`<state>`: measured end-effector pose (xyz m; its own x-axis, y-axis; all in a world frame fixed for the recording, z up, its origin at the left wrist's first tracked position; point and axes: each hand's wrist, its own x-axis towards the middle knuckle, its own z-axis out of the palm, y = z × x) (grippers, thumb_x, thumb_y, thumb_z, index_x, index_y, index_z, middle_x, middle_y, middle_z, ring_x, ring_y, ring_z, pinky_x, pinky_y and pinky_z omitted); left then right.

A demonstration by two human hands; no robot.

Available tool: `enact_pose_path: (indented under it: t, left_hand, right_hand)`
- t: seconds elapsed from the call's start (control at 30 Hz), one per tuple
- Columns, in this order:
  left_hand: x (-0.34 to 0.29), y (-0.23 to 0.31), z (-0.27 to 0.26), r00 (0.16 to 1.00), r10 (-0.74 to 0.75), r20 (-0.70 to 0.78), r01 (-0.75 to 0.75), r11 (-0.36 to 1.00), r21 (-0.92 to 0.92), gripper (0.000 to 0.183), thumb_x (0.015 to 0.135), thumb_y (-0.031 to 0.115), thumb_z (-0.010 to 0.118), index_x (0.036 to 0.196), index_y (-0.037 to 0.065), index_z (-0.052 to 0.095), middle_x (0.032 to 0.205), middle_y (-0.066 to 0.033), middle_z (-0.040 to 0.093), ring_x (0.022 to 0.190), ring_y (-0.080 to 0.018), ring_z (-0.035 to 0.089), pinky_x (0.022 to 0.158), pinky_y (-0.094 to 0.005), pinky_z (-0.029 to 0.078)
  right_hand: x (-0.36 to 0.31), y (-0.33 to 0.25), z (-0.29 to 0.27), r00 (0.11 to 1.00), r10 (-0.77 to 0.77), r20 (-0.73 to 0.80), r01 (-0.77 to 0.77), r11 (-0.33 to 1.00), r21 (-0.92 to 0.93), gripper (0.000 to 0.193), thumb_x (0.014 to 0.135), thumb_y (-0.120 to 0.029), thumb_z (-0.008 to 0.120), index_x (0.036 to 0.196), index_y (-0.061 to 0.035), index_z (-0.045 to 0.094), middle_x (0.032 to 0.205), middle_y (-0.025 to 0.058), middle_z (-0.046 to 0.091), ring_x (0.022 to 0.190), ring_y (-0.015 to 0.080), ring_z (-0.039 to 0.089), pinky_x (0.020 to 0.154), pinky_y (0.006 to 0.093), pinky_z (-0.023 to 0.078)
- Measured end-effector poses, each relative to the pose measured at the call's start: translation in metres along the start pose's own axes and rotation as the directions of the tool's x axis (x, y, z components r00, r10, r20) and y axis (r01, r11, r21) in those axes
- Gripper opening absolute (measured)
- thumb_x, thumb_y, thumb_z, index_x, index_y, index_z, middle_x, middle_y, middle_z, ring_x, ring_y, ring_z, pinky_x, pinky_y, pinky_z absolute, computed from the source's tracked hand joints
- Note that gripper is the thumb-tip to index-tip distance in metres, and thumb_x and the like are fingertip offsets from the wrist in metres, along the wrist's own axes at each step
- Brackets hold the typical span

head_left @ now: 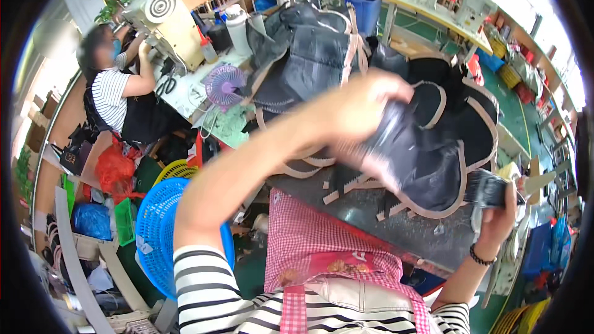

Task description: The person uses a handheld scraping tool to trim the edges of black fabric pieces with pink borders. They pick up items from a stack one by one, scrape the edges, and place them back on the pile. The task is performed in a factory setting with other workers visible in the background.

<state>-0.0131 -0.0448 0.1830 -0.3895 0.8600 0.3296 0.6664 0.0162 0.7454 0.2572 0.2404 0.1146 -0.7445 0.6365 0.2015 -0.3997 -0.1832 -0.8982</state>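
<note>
My left hand (365,106) reaches across the table, smeared by motion, its fingers closed on a black fabric piece (427,170) with beige edging. That piece hangs below the hand and spreads toward the right side of the table. Over at the right edge, my right hand (500,218) grips a dark folded piece (487,190) beside a machine head (511,176); whether it joins the other piece is unclear. Behind my hands lies a large heap of black pieces (318,55) with beige zigzag-cut trim. Beige trim ends (352,187) lie on the dark tabletop (359,213).
Blue plastic baskets (162,235) stand on the floor at my left. A purple fan (224,85) and a cream sewing machine (167,18) are farther left, where a person (117,86) sits working. A blue bin (365,12) stands behind the heap.
</note>
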Motion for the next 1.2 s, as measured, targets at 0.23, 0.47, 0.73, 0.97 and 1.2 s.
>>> enact_pose_path:
  t: [0.23, 0.47, 0.73, 0.97, 1.2]
  left_hand:
    - [0.142, 0.023, -0.206, 0.983, -0.119, -0.14, 0.021, 0.83, -0.557, 0.04, 0.085, -0.008, 0.044, 0.123, -0.007, 0.058, 0.108, -0.0144, 0.069, 0.083, -0.0255, 0.07, 0.071, -0.0338, 0.058]
    - [0.078, -0.106, -0.216, 0.622, -0.134, -0.771, -0.365, 0.821, -0.438, 0.056, 0.087, -0.013, 0.049, 0.142, -0.005, 0.042, 0.132, -0.0182, 0.055, 0.119, -0.027, 0.056, 0.104, -0.0404, 0.045]
    - [-0.047, -0.2, -0.154, 0.448, 0.198, -0.872, 0.567, 0.691, 0.448, 0.051, 0.081, 0.0, 0.056, 0.131, -0.003, 0.051, 0.121, -0.0222, 0.061, 0.113, -0.0338, 0.059, 0.096, -0.0433, 0.046]
    - [0.068, -0.086, 0.167, 0.95, 0.042, -0.311, 0.196, 0.695, 0.692, 0.064, 0.081, 0.027, 0.067, 0.139, 0.008, 0.047, 0.143, -0.0255, 0.043, 0.132, -0.051, 0.038, 0.108, -0.0646, 0.028]
    - [0.095, -0.104, 0.13, 0.946, -0.04, -0.322, 0.192, 0.869, 0.456, 0.047, 0.076, -0.005, 0.05, 0.12, 0.005, 0.063, 0.1, -0.0252, 0.068, 0.096, -0.042, 0.066, 0.086, -0.0481, 0.051]
  right_hand:
    - [-0.02, -0.007, -0.027, 0.961, -0.007, -0.275, 0.027, 0.997, 0.07, 0.028, 0.1, -0.023, 0.053, 0.114, 0.0007, 0.059, 0.088, 0.011, 0.069, 0.035, 0.0097, 0.048, 0.028, 0.0189, 0.033]
    - [-0.042, 0.009, -0.075, 0.922, -0.018, -0.387, 0.024, 1.0, 0.012, 0.023, 0.1, -0.02, 0.055, 0.112, -0.0032, 0.064, 0.09, 0.0081, 0.071, 0.043, 0.0093, 0.055, 0.033, 0.0196, 0.038]
    - [-0.039, -0.007, -0.104, 0.945, -0.097, -0.313, 0.011, 0.964, -0.265, 0.026, 0.099, -0.019, 0.058, 0.112, 0.0036, 0.061, 0.083, 0.0101, 0.067, 0.055, 0.0135, 0.06, 0.044, 0.0247, 0.046]
    - [-0.029, -0.029, -0.118, 0.9, -0.145, -0.41, -0.027, 0.923, -0.384, 0.021, 0.095, -0.018, 0.063, 0.105, 0.0008, 0.064, 0.08, 0.0065, 0.067, 0.057, 0.0131, 0.061, 0.051, 0.0243, 0.047]
    - [-0.023, -0.042, -0.131, 0.925, -0.176, -0.337, -0.169, 0.604, -0.779, 0.024, 0.092, -0.025, 0.069, 0.095, -0.0005, 0.072, 0.071, -0.0001, 0.064, 0.057, 0.0063, 0.058, 0.053, 0.0215, 0.044]
